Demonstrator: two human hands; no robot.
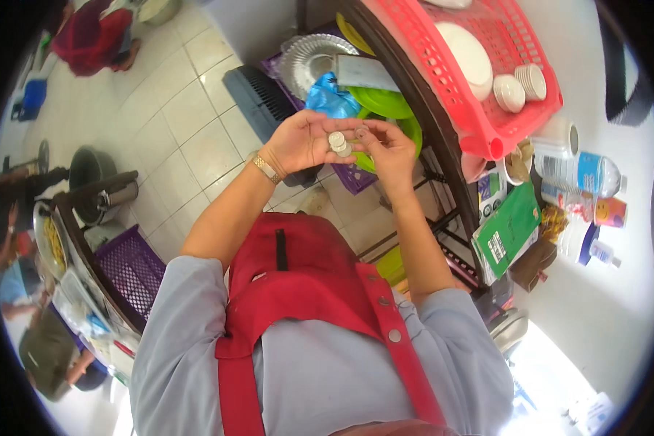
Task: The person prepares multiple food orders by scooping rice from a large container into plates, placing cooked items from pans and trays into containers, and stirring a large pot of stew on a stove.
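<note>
My left hand (305,143), with a metal-band wristwatch (266,167) at its wrist, is held palm up. Several silver-coloured coins (338,143) lie overlapping on its fingers. Close by on the right, my right hand (388,146) pinches a coin (361,131) between thumb and fingertips, just beside the left fingertips. Both hands are in front of a red apron (305,261). Beyond them are a crumpled blue plastic bag (331,98), a green plastic item (381,101) and a silver fluted tray (313,60).
On the right, a dark wooden shelf (422,87) bears a pink plastic basket (471,117) of white dishes, a green notebook (509,231) and a plastic bottle (599,174). A purple crate (133,267) stands at left. Other people are at the far left and upper left.
</note>
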